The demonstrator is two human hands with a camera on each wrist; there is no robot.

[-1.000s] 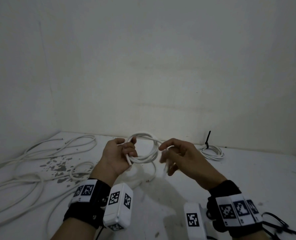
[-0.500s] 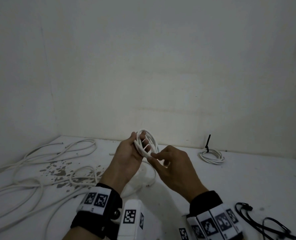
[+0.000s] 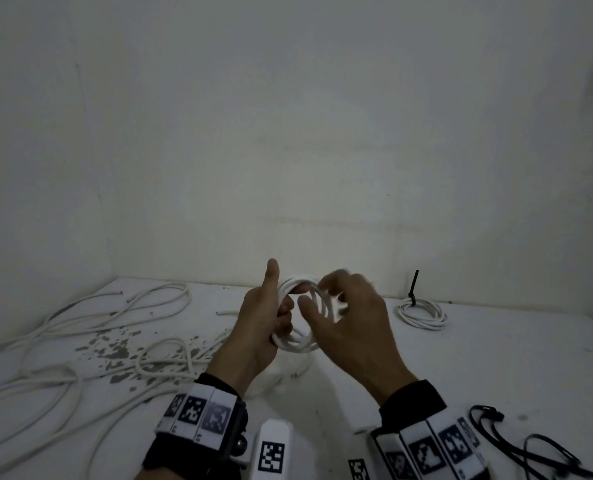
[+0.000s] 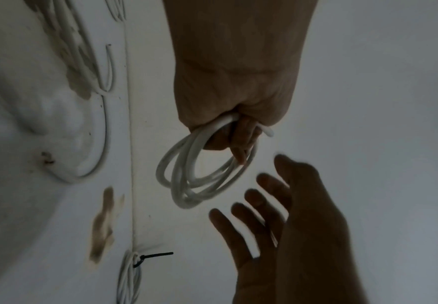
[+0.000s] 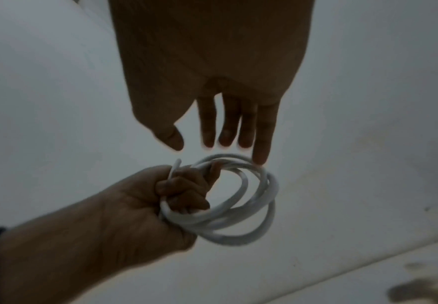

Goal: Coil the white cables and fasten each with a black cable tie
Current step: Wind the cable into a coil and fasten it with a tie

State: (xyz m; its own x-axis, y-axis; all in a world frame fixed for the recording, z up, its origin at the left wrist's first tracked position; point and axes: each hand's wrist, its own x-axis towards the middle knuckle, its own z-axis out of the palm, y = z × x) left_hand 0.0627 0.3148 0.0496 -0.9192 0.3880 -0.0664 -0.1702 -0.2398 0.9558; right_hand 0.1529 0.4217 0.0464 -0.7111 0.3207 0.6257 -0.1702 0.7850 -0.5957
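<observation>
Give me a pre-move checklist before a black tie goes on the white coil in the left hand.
1. Left hand grip round the coiled white cable: ok.
2. Loops gathered tight: not ok, they splay apart.
3. Cable end tucked in: not ok, it sticks out past the fist.
4. Right hand free: ok, fingers straight, holding nothing.
5. Loose black cable ties on the table by the right wrist: ok.
</observation>
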